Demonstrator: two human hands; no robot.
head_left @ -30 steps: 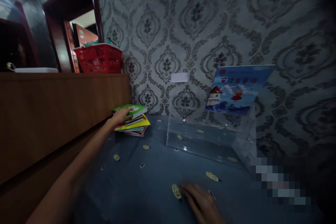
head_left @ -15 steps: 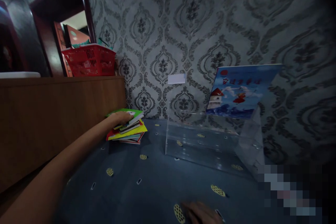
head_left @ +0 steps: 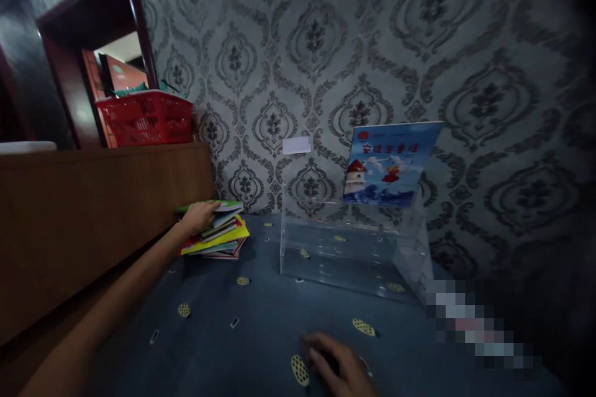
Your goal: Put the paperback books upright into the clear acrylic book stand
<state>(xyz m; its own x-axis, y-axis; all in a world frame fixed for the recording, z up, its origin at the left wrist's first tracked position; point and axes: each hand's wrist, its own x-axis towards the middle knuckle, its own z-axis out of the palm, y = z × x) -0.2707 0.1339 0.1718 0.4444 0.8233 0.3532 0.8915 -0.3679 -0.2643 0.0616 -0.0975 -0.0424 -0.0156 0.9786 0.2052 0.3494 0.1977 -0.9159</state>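
My left hand point(head_left: 201, 216) reaches out to a stack of books and grips the near left edge of the green-covered book point(head_left: 231, 205) on top. That book is tilted, with a gap opening beneath its right part. Below it lie several other books, among them a yellow one point(head_left: 237, 233) with a red part. My right hand point(head_left: 338, 360) is low in front, over the dark blue tablecloth point(head_left: 270, 322); its fingers are loosely curled, thumb and forefinger apart, with nothing in them. A clear acrylic book rack point(head_left: 335, 260) holds a blue picture book point(head_left: 391, 164) upright in its back right part.
A wooden cabinet point(head_left: 102, 205) borders the table at left, with a red plastic basket point(head_left: 146, 118) on top. Patterned wallpaper point(head_left: 316, 56) covers the wall behind, where a small white label point(head_left: 297, 145) shows. A pixelated patch point(head_left: 470, 322) hides something at right.
The green book's right side has lifted a little from the stack under my left hand. My right hand has come further into view. The whole view has shifted slightly to the right.
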